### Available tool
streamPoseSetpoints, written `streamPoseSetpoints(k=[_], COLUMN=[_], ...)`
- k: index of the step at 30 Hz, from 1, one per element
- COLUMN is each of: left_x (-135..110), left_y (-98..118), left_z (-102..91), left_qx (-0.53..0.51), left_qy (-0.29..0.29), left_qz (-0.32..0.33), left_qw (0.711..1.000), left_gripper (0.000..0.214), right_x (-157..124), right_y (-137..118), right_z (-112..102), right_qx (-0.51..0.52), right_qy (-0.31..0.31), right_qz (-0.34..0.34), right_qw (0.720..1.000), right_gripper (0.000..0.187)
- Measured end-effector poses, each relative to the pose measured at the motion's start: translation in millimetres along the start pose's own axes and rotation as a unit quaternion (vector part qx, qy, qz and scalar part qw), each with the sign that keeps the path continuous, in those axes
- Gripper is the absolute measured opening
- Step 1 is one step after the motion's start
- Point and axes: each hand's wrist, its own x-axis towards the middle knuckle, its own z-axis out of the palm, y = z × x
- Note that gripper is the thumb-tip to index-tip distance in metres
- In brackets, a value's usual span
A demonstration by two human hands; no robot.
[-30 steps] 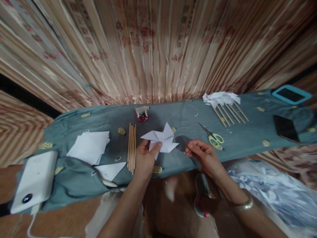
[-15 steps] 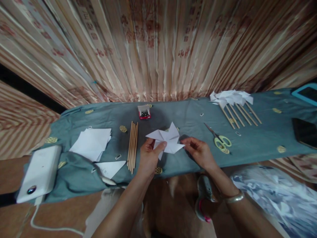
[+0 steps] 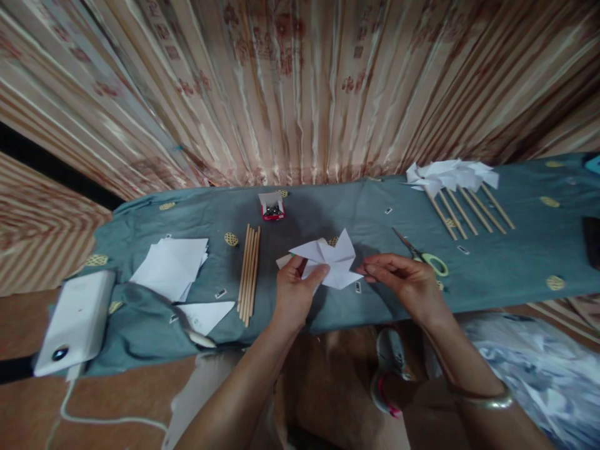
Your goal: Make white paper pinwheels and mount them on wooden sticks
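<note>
paper pinwheel [image 3: 334, 257], already folded, is above the tabletop [image 3: 365, 219], clamped in the grip of the left hand [image 3: 296, 290]; whether the right hand [image 3: 403, 281] pinches its tip, i cannot tell. stick-mounted pinwheels [image 3: 450, 176] lie rightward; loose sticks [image 3: 249, 272] and flat sheets [image 3: 173, 265], unassembled, leftward.

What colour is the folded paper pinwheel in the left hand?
White; the folded paper pinwheel shows best in the head view.

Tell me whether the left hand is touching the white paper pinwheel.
Touching: the head view shows the left hand gripping the white paper pinwheel, its thumb lying across the paper.
</note>
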Motion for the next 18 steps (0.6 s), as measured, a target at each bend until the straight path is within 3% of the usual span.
streamPoseSetpoints(k=[6, 12, 15, 18], left_x=[2, 2, 1, -1], left_y=[-2, -6, -7, -8], left_z=[0.5, 3.1, 5.2, 7.1], left_qx=[0.021, 0.047, 0.053, 0.059], left_qy=[-0.006, -0.024, -0.03, -0.037], left_qz=[0.01, 0.01, 0.006, 0.002], left_qw=[1.0, 0.999, 0.998, 0.998], left_gripper=[0.025, 0.026, 0.027, 0.027], right_x=[-9, -26, -32, -37], right_y=[-17, -25, -23, -21], right_z=[-3, 7, 13, 16], right_qx=[0.009, -0.051, -0.082, -0.156], right_qy=[0.006, -0.05, -0.054, -0.041], right_qz=[-0.015, -0.051, -0.084, -0.143], right_qw=[1.0, 0.996, 0.992, 0.976], right_gripper=[0.025, 0.015, 0.006, 0.01])
